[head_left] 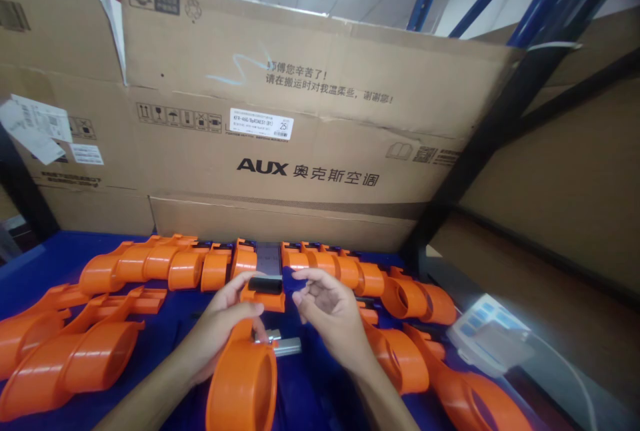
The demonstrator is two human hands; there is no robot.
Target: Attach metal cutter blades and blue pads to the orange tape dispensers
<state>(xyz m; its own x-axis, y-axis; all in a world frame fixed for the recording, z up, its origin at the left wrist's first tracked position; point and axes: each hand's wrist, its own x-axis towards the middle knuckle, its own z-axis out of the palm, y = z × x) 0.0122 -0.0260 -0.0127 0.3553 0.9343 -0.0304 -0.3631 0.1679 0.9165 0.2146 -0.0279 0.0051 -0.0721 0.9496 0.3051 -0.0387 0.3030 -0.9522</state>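
Observation:
My left hand (225, 317) is closed round the upper part of an orange plastic part (241, 387), whose wide ring hangs below the hand toward me. A black cylindrical piece (265, 285) lies across the top of that part, between my hands. Just right of it my right hand (327, 304) has its thumb and forefinger pinched on a small dark blue piece (294, 282). Silver metal pieces (287, 346) show beside the orange part, below the fingers of my left hand.
Rows of orange ringed parts (105, 351) lie on the blue surface (167, 332) to the left, behind and right. A white device with a cable (493, 334) stands at right. Large cardboard (320, 131) rises behind, beside a dark slanted post (475, 144).

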